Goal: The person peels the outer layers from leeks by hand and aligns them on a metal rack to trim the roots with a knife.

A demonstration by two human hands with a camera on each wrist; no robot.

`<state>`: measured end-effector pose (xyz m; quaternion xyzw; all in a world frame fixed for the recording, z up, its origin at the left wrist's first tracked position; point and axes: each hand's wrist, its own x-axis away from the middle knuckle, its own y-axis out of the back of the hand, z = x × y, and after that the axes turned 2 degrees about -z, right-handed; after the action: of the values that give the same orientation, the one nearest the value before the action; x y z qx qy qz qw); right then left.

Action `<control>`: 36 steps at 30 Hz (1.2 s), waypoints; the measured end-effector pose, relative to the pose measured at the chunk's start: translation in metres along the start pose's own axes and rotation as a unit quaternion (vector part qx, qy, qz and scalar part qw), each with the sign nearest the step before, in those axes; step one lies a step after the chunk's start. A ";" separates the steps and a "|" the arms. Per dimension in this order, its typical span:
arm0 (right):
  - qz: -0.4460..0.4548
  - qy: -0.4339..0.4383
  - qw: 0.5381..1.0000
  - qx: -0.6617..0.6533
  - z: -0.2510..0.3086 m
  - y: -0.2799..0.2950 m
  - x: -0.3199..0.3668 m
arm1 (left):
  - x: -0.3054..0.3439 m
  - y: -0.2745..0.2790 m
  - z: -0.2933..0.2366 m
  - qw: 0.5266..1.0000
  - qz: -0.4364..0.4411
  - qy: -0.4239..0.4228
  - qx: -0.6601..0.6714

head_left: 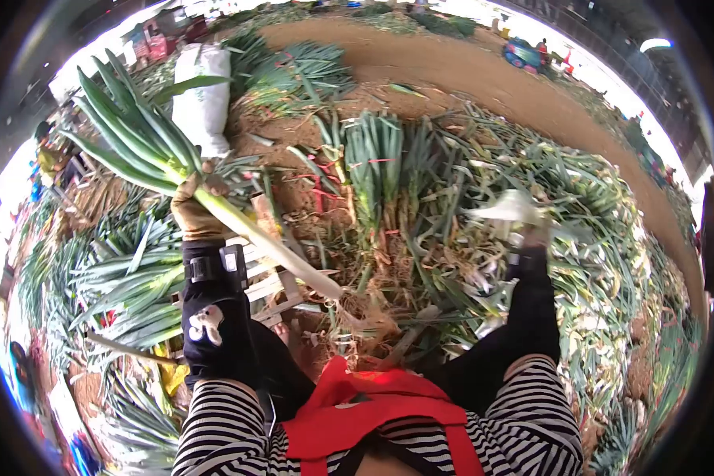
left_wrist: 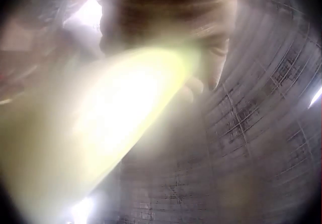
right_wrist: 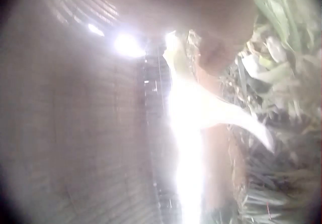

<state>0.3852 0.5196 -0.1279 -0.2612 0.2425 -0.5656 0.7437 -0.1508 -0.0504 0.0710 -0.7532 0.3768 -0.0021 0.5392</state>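
Note:
My gloved left hand grips a large leek around its stem, just below where the green leaves fan out. The leek slants across the head view, leaves up and left, its pale shaft running down to the rooted end near the middle. In the left wrist view, the overexposed shaft fills the space under the hand. Off to the right, my right hand is blurred over a heap of leaves, holding a whitish strip of leek skin. That pale strip hangs by the fingers in the right wrist view.
A bundle of leeks tied with red bands lies ahead. Discarded leaves cover the ground on the right. More leeks are piled at left, beside a wooden crate. A white sack stands behind.

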 end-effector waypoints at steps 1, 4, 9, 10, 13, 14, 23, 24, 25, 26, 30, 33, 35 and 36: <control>-0.049 -0.035 0.998 0.012 0.024 -0.022 0.029 | 0.001 0.003 -0.005 1.000 0.000 -0.012 -0.012; -0.076 -0.141 0.985 0.061 0.044 -0.084 0.087 | -0.002 0.006 0.001 0.997 -0.071 0.010 -0.017; 0.145 0.001 0.920 0.363 -0.013 -0.278 0.197 | -0.005 0.005 0.033 0.985 -0.105 0.035 -0.131; 0.231 0.094 0.889 0.383 -0.025 -0.306 0.222 | -0.010 0.018 0.042 0.986 -0.119 0.033 -0.112; 0.347 0.358 0.717 0.487 -0.043 -0.364 0.277 | -0.004 -0.003 0.064 0.979 -0.150 0.032 -0.137; 0.362 0.435 0.653 0.503 -0.046 -0.376 0.287 | 0.001 -0.014 0.072 0.975 -0.149 0.046 -0.156; 0.288 0.423 0.565 0.647 -0.085 -0.381 0.295 | 0.020 -0.051 0.109 0.946 -0.160 0.042 -0.279; 0.290 0.411 0.569 0.651 -0.085 -0.380 0.295 | 0.021 -0.053 0.108 0.946 -0.152 0.041 -0.282; 0.291 0.411 0.568 0.651 -0.085 -0.381 0.296 | 0.021 -0.055 0.108 0.947 -0.144 0.040 -0.286; 0.303 0.408 0.563 0.652 -0.085 -0.383 0.297 | 0.021 -0.056 0.108 0.947 -0.145 0.041 -0.285; 0.346 0.340 0.566 0.666 -0.091 -0.379 0.294 | 0.022 -0.061 0.112 0.947 -0.147 0.019 -0.287; 0.308 0.411 0.557 0.653 -0.095 -0.376 0.296 | 0.024 -0.066 0.113 0.945 -0.146 0.005 -0.293; 0.316 0.408 0.611 0.601 -0.093 -0.375 0.295 | 0.025 -0.071 0.111 0.944 -0.144 -0.002 -0.298; 0.320 0.403 0.662 0.545 -0.092 -0.375 0.295 | 0.026 -0.075 0.109 0.943 -0.147 0.000 -0.298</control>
<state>0.1283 0.1399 0.0333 0.5383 0.2352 -0.3734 0.7180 -0.0455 0.0332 0.0762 -0.9264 0.2452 0.0312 0.2842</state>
